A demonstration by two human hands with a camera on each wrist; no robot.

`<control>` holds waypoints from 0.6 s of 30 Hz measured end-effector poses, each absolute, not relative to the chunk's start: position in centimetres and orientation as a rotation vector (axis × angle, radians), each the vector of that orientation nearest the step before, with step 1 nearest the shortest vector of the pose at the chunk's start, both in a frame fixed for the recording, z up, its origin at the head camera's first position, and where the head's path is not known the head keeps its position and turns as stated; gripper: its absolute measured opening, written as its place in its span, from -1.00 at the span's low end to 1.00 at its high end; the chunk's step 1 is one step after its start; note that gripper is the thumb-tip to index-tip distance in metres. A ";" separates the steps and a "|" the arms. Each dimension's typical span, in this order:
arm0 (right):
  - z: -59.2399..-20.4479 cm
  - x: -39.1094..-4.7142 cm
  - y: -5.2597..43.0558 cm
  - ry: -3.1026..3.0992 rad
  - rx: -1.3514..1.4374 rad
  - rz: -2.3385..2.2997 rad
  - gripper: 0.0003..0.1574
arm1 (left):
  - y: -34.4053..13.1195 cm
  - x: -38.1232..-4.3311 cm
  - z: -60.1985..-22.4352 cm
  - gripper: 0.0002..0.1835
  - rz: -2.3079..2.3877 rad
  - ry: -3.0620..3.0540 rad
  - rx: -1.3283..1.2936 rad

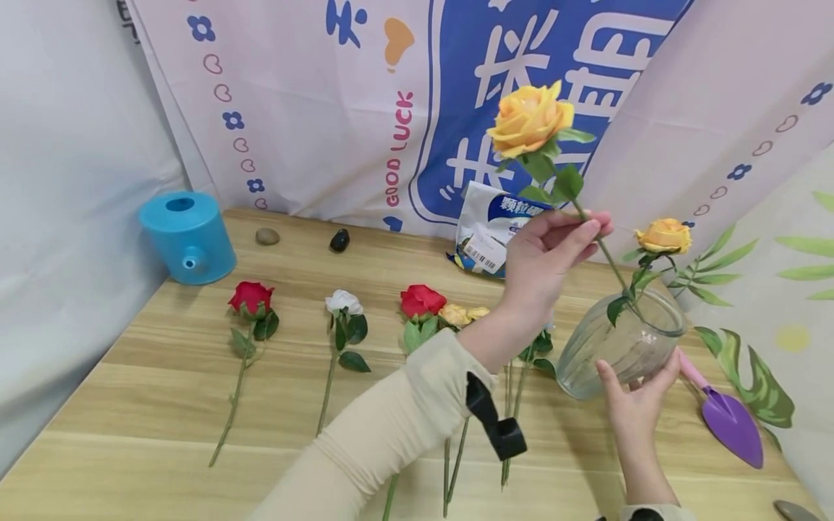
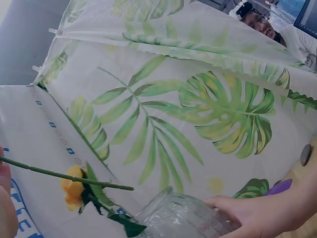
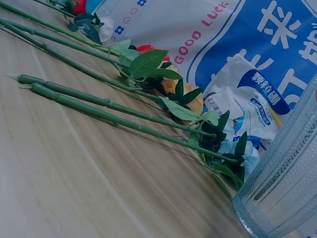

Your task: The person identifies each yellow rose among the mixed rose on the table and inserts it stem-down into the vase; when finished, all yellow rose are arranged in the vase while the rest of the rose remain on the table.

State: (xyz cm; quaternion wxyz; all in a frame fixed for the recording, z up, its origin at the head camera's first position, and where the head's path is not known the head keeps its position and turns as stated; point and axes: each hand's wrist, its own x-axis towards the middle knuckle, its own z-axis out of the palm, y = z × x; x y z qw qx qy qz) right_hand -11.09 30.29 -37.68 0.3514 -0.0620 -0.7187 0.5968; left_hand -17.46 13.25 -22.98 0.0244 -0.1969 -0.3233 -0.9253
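Note:
My left hand pinches the stem of a large yellow rose between thumb and fingers. That stem slants down toward the mouth of a ribbed clear glass vase; in the left wrist view its cut end shows outside the glass, near the rim. A smaller yellow rose stands in the vase, its bloom leaning over the rim. Low on the vase, my right hand grips the glass, which is tilted. The right wrist view shows the vase's lower side but not the right hand.
Red and white roses lie with other stemmed flowers on the wooden table. Behind them are a blue watering can, pebbles and a printed bag. Right of the vase lies a purple trowel.

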 end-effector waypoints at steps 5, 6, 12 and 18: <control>-37.1 -10.8 29.8 -1.871 -0.146 1.539 0.16 | 14.6 -17.5 -23.0 -0.82 -2.858 -1.002 -0.578; -37.1 -10.8 29.8 -1.872 -0.147 1.539 0.16 | 14.8 -17.5 -23.2 -0.82 -2.861 -1.006 -0.563; -38.2 -11.5 30.9 -1.879 -0.185 1.528 0.20 | 15.5 -17.9 -24.3 -0.83 -2.856 -1.012 -0.527; -39.0 -11.8 31.5 -1.865 -0.177 1.529 0.22 | 16.6 -18.4 -25.6 -0.84 -2.837 -1.046 -0.504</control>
